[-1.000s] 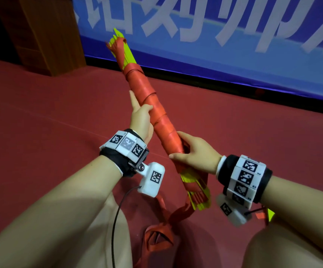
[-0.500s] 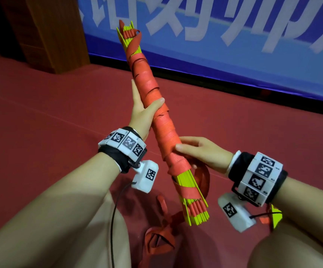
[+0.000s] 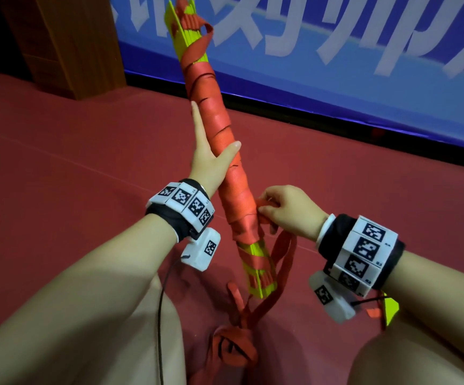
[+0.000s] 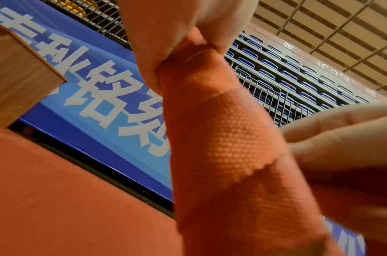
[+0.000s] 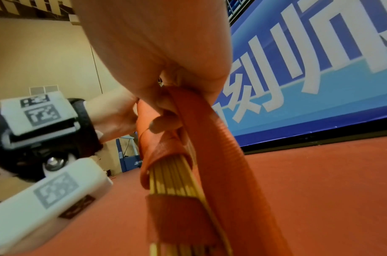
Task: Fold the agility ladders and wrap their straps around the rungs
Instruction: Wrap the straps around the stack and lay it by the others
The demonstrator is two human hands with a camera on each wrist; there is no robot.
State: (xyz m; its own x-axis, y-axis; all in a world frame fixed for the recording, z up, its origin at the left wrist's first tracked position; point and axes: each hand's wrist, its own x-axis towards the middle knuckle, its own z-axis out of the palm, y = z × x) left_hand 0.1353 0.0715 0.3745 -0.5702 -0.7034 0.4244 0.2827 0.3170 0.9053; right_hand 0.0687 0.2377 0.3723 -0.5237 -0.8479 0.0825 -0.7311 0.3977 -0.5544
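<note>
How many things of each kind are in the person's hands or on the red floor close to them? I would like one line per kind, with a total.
Wrapped ladder bundle, held up by the left hand: 1
Loose orange strap, pinched by the right hand: 1
Heap of orange strap on the floor: 1
Wooden stand: 1
Total: 4

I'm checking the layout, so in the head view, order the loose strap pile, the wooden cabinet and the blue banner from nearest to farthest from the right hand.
From the right hand:
1. Loose strap pile, below it, between the knees.
2. Blue banner, ahead on the wall.
3. Wooden cabinet, far upper left.
</note>
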